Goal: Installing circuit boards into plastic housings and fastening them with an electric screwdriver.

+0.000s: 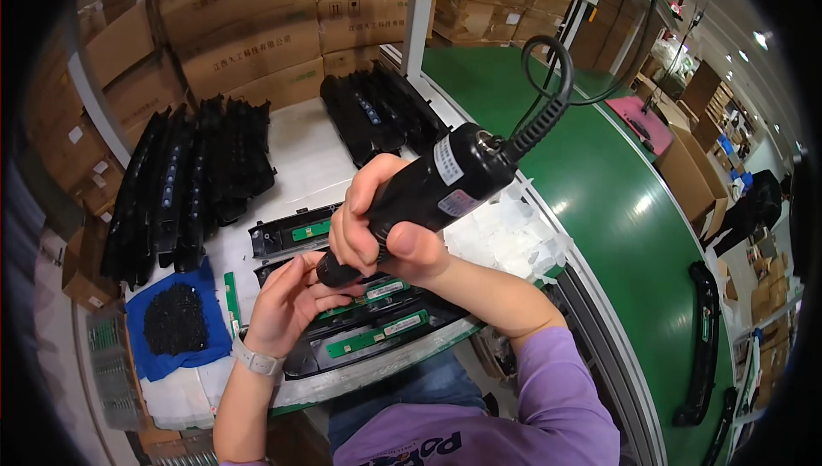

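My right hand (381, 222) is wrapped around a black electric screwdriver (441, 179), which tilts with its nose down to the left. My left hand (287, 299) is at that nose, its fingers curled in close beneath it. Whatever they pinch is hidden behind the screwdriver. Below both hands lie black plastic housings with green circuit boards: one board (377, 335) sits in the nearest housing (445, 316), and another board (310, 231) in the farthest. The middle housing is partly covered by my hands.
A blue cloth (218, 348) bears a heap of small black screws (175, 319), beside a loose green board (231, 303). Stacks of black housings (184, 179) (377, 111) stand farther back, before cardboard boxes (248, 47). A green conveyor belt (591, 201) runs along the right, carrying a curved black housing (704, 346).
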`<state>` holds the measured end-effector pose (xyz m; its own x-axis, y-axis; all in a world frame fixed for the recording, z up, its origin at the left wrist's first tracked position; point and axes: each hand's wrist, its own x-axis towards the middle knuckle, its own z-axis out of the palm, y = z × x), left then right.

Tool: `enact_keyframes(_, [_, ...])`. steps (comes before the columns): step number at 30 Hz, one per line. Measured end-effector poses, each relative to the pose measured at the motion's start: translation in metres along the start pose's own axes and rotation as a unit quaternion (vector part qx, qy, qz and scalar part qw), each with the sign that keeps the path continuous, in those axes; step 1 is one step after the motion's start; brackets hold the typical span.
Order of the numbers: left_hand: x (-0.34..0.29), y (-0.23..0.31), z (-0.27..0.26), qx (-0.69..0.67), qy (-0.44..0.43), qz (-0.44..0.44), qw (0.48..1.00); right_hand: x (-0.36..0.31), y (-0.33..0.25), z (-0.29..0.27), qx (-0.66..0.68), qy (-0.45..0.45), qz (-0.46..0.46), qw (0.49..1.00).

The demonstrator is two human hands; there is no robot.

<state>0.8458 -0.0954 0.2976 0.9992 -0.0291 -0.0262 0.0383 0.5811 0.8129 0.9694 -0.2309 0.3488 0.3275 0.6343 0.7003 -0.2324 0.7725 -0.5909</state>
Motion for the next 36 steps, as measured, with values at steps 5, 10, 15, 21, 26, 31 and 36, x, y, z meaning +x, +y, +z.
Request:
enact_keyframes(5, [0.000, 0.001, -0.007, -0.014, -0.035, -0.019, 0.999, -0.002, 0.011, 0.000, 0.067, 0.006, -0.016, 0.998])
enact_keyframes(10, [-0.001, -0.003, -0.011, 0.020, -0.014, -0.013, 1.000, -0.003, 0.012, -0.001, 0.025, 0.039, 0.007, 0.999])
enact_keyframes(15, [-0.004, 0.001, -0.012, 0.070, 0.037, -0.005, 0.997, 0.002, 0.002, -0.008, 0.005, 0.053, -0.044, 0.998])
enact_keyframes(21, [-0.005, 0.000, -0.021, 0.124, 0.089, -0.009, 0.988, 0.004, -0.010, -0.011, -0.019, 0.073, -0.065, 0.995])
enact_keyframes(26, [-0.006, -0.002, -0.019, 0.137, 0.120, 0.021, 0.983, 0.005, -0.014, -0.010, -0.022, 0.079, -0.067, 0.994])
enact_keyframes(31, [-0.005, -0.004, -0.020, 0.161, 0.114, 0.067, 0.978, 0.004, -0.015, -0.009, -0.001, 0.099, -0.080, 0.992])
enact_keyframes(36, [-0.004, -0.007, -0.014, 0.179, 0.113, 0.073, 0.975, 0.004, -0.012, -0.009, -0.002, 0.094, -0.088, 0.992])
